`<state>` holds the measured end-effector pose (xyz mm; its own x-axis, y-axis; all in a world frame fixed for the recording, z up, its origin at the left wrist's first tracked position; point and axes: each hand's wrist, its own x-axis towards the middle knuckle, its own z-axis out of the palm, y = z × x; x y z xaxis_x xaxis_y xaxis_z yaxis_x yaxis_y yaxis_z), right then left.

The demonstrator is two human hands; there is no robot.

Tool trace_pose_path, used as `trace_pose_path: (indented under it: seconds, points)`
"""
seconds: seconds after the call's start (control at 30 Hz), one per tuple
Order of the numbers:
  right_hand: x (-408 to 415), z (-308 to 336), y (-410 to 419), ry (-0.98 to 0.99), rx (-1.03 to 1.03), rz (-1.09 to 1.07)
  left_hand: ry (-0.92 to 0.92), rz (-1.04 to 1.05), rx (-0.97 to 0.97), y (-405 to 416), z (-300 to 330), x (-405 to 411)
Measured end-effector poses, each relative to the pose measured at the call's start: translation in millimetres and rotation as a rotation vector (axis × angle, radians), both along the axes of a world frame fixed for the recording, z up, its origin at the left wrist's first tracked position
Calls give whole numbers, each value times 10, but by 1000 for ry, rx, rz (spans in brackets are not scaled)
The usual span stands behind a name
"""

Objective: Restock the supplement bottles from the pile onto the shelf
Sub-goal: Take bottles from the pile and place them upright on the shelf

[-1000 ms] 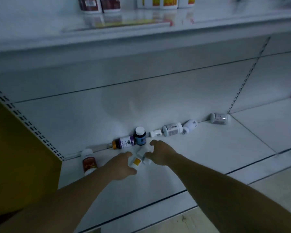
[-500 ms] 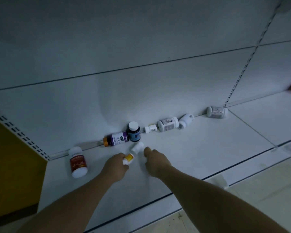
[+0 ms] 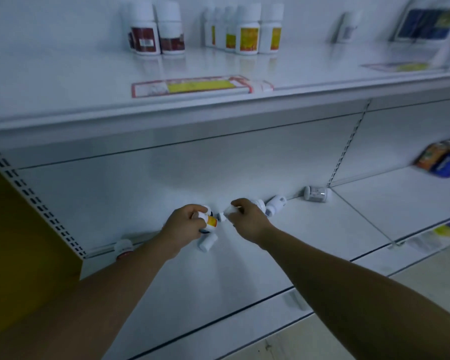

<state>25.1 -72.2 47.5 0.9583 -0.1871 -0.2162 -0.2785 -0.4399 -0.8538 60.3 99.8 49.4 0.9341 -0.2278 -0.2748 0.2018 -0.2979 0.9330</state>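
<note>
So both hands are down at the pile on the lower shelf (image 3: pixel 244 268), about mid-frame. The left hand (image 3: pixel 182 227) has its fingers curled round a small white bottle with a yellow-orange label (image 3: pixel 210 221). The right hand (image 3: pixel 247 222) pinches a little white bottle (image 3: pixel 230 209) between thumb and fingertips. Just below the left hand another white bottle (image 3: pixel 207 242) lies on its side. More white bottles lie along the back panel to the right: a plain one (image 3: pixel 276 205) just beside the right hand, and one with a greyish label (image 3: pixel 316 194) further right by the slotted upright. A red-labelled bottle (image 3: pixel 123 249) peeks out behind the left forearm.

Up top, the upper shelf (image 3: pixel 63 81) has standing white bottles in two groups, dark red labels (image 3: pixel 155 29) on the left and yellow labels (image 3: pixel 247 29) next to them.
</note>
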Motion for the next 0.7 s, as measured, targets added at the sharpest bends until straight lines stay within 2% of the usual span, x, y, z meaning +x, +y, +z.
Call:
trace_pose_path:
  seconds: [0.13,0.3,0.4,0.57,0.7]
  points:
    - [-129,279,14,-7,8,-3,8,-41,-44,-4,269,-98]
    - [-387,600,237,-18,201,-57,43,-69,-89,204,656,-310]
    - [-591,774,404,-42,139,-81,146,-85,-181,407,847,-428]
    - [-970,1038,662,-132,123,-66,208,-159,-316,647,1023,-714]
    - [-1267,1291,787,-172,187,-78,269,-225,-449,707,1213,-1008]
